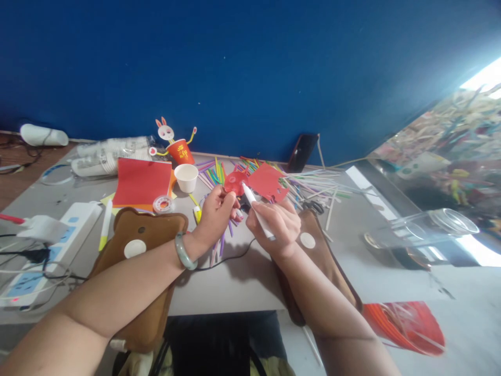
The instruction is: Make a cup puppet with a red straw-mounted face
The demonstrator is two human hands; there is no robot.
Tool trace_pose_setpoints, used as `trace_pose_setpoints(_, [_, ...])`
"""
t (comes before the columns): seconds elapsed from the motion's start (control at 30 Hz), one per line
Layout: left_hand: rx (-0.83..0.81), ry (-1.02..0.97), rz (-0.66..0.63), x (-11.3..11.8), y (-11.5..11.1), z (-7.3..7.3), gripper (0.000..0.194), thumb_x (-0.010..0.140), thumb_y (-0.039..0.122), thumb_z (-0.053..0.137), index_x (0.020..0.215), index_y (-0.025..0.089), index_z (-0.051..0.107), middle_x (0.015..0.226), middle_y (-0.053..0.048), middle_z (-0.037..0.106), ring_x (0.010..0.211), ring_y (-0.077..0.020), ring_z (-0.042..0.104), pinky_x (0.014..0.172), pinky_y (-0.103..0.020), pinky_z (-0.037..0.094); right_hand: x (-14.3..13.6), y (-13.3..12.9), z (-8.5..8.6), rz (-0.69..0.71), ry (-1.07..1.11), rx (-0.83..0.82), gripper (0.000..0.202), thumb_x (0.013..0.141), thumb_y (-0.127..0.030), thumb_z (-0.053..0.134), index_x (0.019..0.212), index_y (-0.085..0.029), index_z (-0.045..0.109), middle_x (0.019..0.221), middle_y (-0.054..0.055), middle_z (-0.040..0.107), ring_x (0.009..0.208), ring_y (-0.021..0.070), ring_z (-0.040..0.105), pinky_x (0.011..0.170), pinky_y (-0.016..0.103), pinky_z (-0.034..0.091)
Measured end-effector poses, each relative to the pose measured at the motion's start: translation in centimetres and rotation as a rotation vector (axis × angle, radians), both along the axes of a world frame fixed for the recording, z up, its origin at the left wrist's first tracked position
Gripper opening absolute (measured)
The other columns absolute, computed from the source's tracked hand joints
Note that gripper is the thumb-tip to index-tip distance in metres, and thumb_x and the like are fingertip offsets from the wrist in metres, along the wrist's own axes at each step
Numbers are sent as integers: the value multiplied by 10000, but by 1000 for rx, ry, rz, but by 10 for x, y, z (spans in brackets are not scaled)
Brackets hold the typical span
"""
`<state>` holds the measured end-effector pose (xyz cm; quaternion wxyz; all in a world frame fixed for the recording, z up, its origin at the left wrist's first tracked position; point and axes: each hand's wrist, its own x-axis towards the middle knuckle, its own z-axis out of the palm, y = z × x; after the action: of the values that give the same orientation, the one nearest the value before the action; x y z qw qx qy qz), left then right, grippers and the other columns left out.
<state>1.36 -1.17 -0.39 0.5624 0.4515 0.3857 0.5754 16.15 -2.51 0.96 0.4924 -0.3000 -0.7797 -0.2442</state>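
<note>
Between finger and thumb, my left hand pinches a small red paper cutout with what look like ears on top. My right hand grips a white marker pen, its tip at the cutout's right edge; I cannot tell whether it touches. Just behind the right hand is a larger red paper sheet with cut-out edges. Beyond the hands lie many coloured sticks. A white paper cup stands left of the cutout, and behind it a red cup figure with a rabbit head and stick arms.
Red paper and a tape roll lie at left, near a power strip with cables. Brown cushions lie under both forearms. A phone leans on the blue wall; scissors and a clear plastic jar are at right.
</note>
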Motion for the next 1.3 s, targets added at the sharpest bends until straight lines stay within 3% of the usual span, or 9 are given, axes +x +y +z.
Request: trace_pose_setpoints(1.3, [7, -24, -22, 0, -2, 2, 60, 886, 236, 520, 841, 197, 510, 679, 46, 554, 521, -72, 554, 540, -218, 487, 1, -1, -1, -44, 20, -46, 200, 821, -136, 665, 999, -207, 610, 676, -18, 708, 534, 122, 646, 640, 276, 479])
